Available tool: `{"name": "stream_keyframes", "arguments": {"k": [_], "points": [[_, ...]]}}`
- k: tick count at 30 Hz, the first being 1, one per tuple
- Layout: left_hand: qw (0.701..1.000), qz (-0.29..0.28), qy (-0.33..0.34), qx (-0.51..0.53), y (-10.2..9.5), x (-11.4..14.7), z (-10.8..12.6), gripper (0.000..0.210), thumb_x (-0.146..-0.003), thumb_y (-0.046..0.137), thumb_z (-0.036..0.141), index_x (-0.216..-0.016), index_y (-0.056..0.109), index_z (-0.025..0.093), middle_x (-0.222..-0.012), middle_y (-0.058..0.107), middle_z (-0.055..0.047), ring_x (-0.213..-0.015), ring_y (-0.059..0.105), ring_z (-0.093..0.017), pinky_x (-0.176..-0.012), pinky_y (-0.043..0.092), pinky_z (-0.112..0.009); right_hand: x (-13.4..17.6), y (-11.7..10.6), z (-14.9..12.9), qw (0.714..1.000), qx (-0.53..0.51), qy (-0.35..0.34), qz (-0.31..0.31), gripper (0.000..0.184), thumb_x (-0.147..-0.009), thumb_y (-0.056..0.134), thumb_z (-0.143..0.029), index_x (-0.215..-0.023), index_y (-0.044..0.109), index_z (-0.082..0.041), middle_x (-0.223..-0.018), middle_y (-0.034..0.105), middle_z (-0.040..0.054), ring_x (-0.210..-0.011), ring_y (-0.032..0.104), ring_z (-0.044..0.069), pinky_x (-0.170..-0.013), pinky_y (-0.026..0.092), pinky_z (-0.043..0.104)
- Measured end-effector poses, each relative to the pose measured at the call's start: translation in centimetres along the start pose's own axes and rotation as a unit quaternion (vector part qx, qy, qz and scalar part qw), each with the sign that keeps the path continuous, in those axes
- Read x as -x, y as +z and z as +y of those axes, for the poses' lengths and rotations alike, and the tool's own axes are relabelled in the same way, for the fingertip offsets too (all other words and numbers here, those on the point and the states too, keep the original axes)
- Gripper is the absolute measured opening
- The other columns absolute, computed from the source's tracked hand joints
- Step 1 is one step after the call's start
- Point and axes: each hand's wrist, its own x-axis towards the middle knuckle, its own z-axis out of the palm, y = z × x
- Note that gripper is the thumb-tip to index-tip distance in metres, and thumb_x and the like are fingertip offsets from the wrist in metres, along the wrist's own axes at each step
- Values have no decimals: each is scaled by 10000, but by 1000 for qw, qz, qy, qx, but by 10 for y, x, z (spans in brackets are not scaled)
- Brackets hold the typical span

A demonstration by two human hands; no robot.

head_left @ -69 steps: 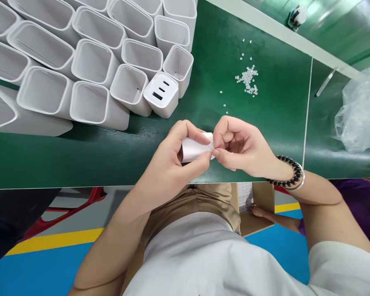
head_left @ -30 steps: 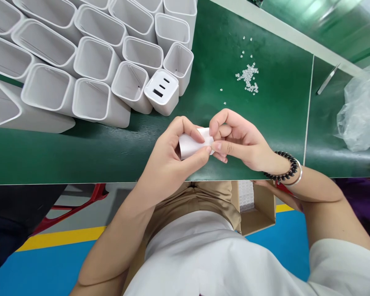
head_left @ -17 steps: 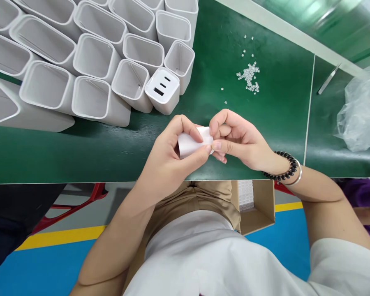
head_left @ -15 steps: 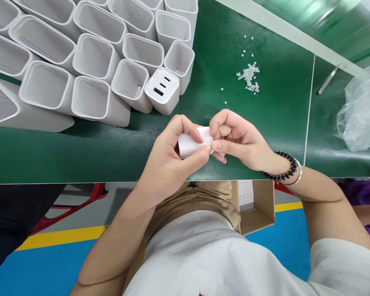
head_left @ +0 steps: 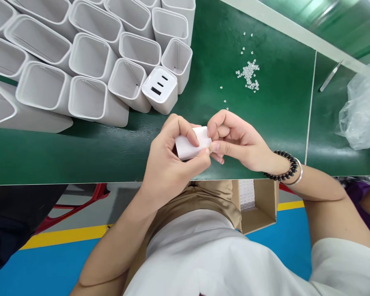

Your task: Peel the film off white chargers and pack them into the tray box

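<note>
A smooth white charger housing (head_left: 186, 148) lies in my left hand (head_left: 169, 158), whose thumb and fingers are wrapped round it. At its right end, my right hand (head_left: 234, 137) has thumb and index finger closed in a pinch at the edge. Whatever is between those fingertips is too small to make out. Just beyond my hands stands a white charger (head_left: 160, 88) with two narrow slots and one wider port on its top face. Tiny clear pieces (head_left: 249, 74) lie scattered in a heap on the green table further off.
Several open white housings (head_left: 89, 55) stand packed together at the left of the green table (head_left: 280, 102). Tweezers (head_left: 330, 77) and a clear plastic bag (head_left: 362, 107) lie at the right. Below the table edge is a cardboard box (head_left: 263, 205) holding clear trays.
Both hands and the housing have shifted very slightly left in the picture, and the housing is tilted a little differently. The grip looks the same.
</note>
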Motion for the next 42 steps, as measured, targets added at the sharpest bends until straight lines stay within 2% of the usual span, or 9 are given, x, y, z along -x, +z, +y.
{"name": "stream_keyframes", "arguments": {"k": [3, 6, 9, 12, 20, 29, 32, 36, 42], "points": [[999, 18, 23, -16, 1, 1, -3, 254, -768, 728, 195, -750, 475, 216, -881, 525, 4, -751, 552, -125, -596, 452, -275, 3, -3, -3, 999, 46, 2, 7, 197, -1026, 562, -360, -1012, 443, -204, -722, 567, -53, -614, 538, 77, -606, 491, 210], [997, 39, 54, -43, -1, 3, -7, 252, -781, 731, 219, -764, 479, 223, -911, 531, -8, -913, 602, -179, -734, 507, -319, 6, -5, -12, 987, 159, -14, 16, 194, -1057, 479, -383, -974, 457, -209, -710, 567, -34, -621, 514, 93, -597, 456, 216], [992, 41, 91, -75, -3, 4, -11, 244, -783, 737, 225, -777, 493, 235, -909, 538, -11, -976, 603, -206, -840, 517, -368, 8, -5, -21, 948, 313, -50, -18, 228, -1061, 457, -323, -879, 501, -194, -675, 530, -27, -582, 441, 86, -554, 368, 211], [989, 29, 109, -101, -4, 5, -12, 209, -814, 716, 203, -802, 513, 251, -925, 543, -18, -1002, 590, -216, -915, 503, -410, 8, -4, -23, 914, 395, -84, -45, 238, -1055, 438, -245, -830, 494, -191, -628, 462, -42, -550, 374, 80, -546, 319, 215], [980, 15, 151, -131, -6, 7, -15, 226, -800, 717, 163, -833, 517, 262, -953, 542, -31, -1012, 579, -232, -920, 496, -457, 7, -4, -17, 916, 387, -84, -61, 266, -1049, 433, -230, -784, 420, -203, -611, 414, -60, -531, 317, 71, -534, 292, 204], [967, 42, 173, -180, -4, 10, -16, 258, -748, 707, 143, -780, 476, 254, -964, 571, -33, -1003, 559, -230, -869, 525, -428, 6, -1, -12, 914, 392, -74, -73, 270, -1028, 417, -199, -761, 383, -212, -581, 368, -68, -500, 287, 70, -504, 249, 209], [967, 49, 175, -177, -4, 9, -18, 282, -731, 713, 123, -777, 465, 252, -974, 554, -33, -995, 551, -230, -857, 510, -425, 6, -1, -9, 912, 397, -76, -68, 268, -1033, 408, -203, -764, 402, -207, -588, 440, -55, -503, 355, 67, -508, 262, 209], [976, 31, 156, -146, -7, 7, -17, 274, -742, 719, 132, -799, 480, 253, -963, 543, -29, -1013, 567, -230, -901, 500, -421, 6, -4, -7, 927, 359, -82, -66, 263, -1058, 403, -227, -806, 468, -188, -640, 581, -25, -544, 497, 63, -548, 359, 175], [978, 18, 140, -156, -7, 7, -16, 245, -794, 685, 152, -822, 465, 255, -976, 539, -37, -1046, 575, -232, -931, 506, -435, 6, -5, -7, 924, 367, -88, -54, 265, -1057, 433, -226, -805, 501, -180, -635, 613, -29, -535, 516, 57, -547, 381, 163]]}}
